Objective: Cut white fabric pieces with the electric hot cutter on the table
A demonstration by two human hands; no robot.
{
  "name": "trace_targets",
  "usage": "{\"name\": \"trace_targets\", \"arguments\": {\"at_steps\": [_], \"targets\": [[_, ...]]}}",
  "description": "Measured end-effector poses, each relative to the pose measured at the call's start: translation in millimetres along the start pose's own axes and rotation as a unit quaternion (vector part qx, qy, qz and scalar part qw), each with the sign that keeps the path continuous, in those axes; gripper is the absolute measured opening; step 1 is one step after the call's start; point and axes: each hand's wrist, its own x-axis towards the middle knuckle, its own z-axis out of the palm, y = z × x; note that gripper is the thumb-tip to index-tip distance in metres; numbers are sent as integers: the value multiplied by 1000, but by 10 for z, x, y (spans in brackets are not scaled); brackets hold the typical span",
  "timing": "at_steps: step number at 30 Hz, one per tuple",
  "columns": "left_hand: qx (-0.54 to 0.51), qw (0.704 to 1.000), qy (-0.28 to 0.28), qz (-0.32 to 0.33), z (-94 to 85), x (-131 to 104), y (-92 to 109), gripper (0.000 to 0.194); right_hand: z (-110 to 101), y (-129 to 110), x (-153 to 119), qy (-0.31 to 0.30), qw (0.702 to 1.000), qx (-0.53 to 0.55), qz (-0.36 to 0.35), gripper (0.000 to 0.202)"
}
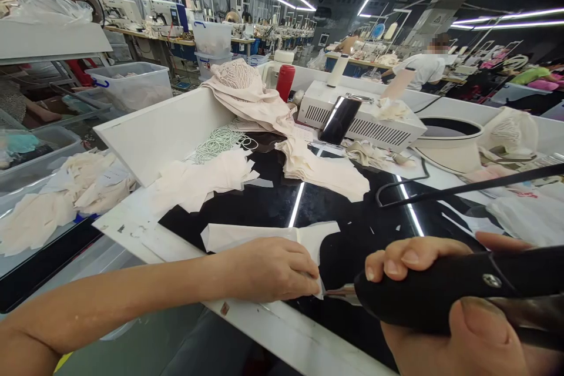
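Observation:
Across the glossy black tabletop [343, 255] lies a cream fabric piece [247, 236], near the front edge. My left hand [279, 270] pinches its lower right corner, fingers closed together. On the right, close to the camera, my right hand [440, 305] is wrapped round a black-handled tool [418, 291]. The tool's metal tip points left and meets or nearly meets the fabric corner beside my left fingertips; exact contact is too small to tell. Beyond my hands, stacked cream pieces lie in a left pile [211, 179] and a right pile [326, 173].
Green cord [220, 144] is heaped by the white side panel [171, 129]. A phone [341, 120] leans on a white vented box [383, 120]. A black metal rod [467, 188] reaches in from the right. Farther back, a person [425, 67] in white is near sewing machines.

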Motion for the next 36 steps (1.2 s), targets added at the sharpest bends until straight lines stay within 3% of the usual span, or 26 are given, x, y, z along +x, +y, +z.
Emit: {"name": "trace_targets", "arguments": {"at_steps": [26, 30, 34, 36], "targets": [[-7, 1000, 18, -11, -54, 10, 14, 20, 91, 14, -10, -17, 1000, -22, -12, 38], [-9, 1000, -3, -27, -106, -37, 13, 24, 48, -25, -47, -31, 999, -5, -3, 42], [-21, 999, -33, -14, -174, -111, 75, 27, -44, -82, -101, -87, 996, -1, 17, 44], [-38, 998, -46, -7, -217, -151, 133, 26, -70, -97, -78, -77, 997, 14, 8, 44]]}}
